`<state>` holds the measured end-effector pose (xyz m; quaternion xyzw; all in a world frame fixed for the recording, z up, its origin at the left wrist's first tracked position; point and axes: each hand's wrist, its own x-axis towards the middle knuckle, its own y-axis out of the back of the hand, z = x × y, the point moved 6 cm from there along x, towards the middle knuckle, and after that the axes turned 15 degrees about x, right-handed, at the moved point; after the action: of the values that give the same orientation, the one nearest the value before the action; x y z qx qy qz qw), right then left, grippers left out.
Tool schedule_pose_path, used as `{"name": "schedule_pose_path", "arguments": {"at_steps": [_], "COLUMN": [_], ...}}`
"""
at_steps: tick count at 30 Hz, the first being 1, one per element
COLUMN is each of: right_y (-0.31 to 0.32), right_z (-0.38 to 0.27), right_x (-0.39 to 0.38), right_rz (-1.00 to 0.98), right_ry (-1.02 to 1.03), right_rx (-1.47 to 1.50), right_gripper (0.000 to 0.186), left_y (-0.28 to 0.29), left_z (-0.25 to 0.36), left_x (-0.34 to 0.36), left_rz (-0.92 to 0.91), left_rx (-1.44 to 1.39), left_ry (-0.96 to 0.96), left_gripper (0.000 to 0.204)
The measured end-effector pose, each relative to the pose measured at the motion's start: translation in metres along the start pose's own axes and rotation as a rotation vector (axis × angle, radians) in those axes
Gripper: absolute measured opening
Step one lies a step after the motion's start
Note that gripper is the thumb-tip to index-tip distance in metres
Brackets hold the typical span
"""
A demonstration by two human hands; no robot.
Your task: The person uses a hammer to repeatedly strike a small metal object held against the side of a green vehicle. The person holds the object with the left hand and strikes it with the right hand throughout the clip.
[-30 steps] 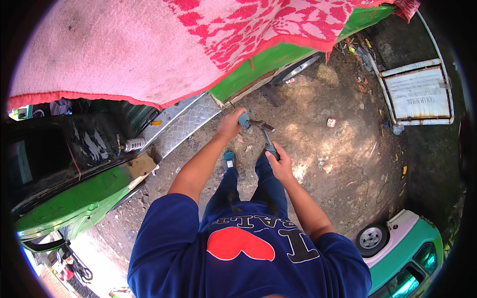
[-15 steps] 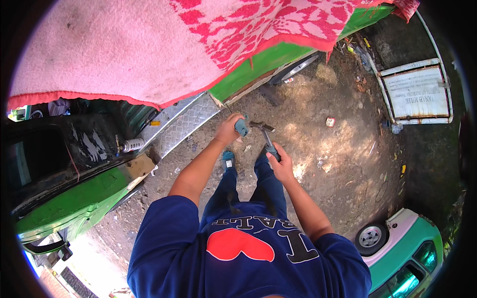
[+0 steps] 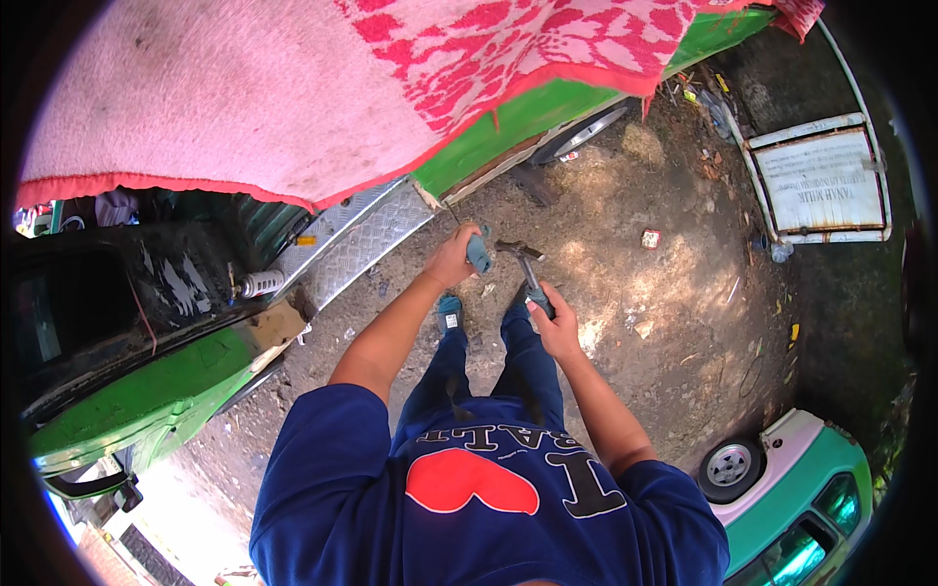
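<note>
My left hand (image 3: 451, 258) is closed on a small teal piece (image 3: 478, 251), whose exact kind I cannot make out, held out over the ground. My right hand (image 3: 555, 327) grips the dark handle of a hammer (image 3: 518, 250), its shaft upward and its metal head just right of the teal piece, with a small gap between them. Both hands are above my feet, in front of my blue shirt.
A pink patterned blanket (image 3: 244, 117) covers the green vehicle body (image 3: 528, 122) ahead. Left are a metal tread plate (image 3: 366, 234), spray can (image 3: 260, 284) and green car panel (image 3: 156, 381). A white sign frame (image 3: 816, 186) lies upper right, a teal vehicle (image 3: 821, 498) lower right.
My left hand has come slightly back toward my body, and the teal piece has turned. The hammer has lowered a little, with a gap now showing between its head and the piece.
</note>
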<state>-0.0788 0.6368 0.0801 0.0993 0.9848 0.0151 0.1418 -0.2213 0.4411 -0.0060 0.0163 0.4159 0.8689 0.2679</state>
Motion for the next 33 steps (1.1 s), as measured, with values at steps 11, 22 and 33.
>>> {"name": "schedule_pose_path", "arguments": {"at_steps": [11, 22, 33], "right_y": [0.012, 0.018, 0.028], "right_z": [0.012, 0.013, 0.023], "right_x": [-0.002, 0.002, 0.003], "right_rz": [0.029, 0.007, 0.005], "right_ry": [0.007, 0.034, 0.011], "right_rx": [0.022, 0.023, 0.006], "right_gripper": [0.041, 0.042, 0.043], "left_y": [-0.001, -0.005, -0.005], "left_z": [0.015, 0.019, 0.029], "left_x": [0.005, 0.017, 0.02], "left_rz": [0.068, -0.154, -0.154], "left_rx": [-0.012, 0.131, 0.208], "left_ry": [-0.102, 0.092, 0.018], "left_gripper": [0.073, 0.071, 0.057]}}
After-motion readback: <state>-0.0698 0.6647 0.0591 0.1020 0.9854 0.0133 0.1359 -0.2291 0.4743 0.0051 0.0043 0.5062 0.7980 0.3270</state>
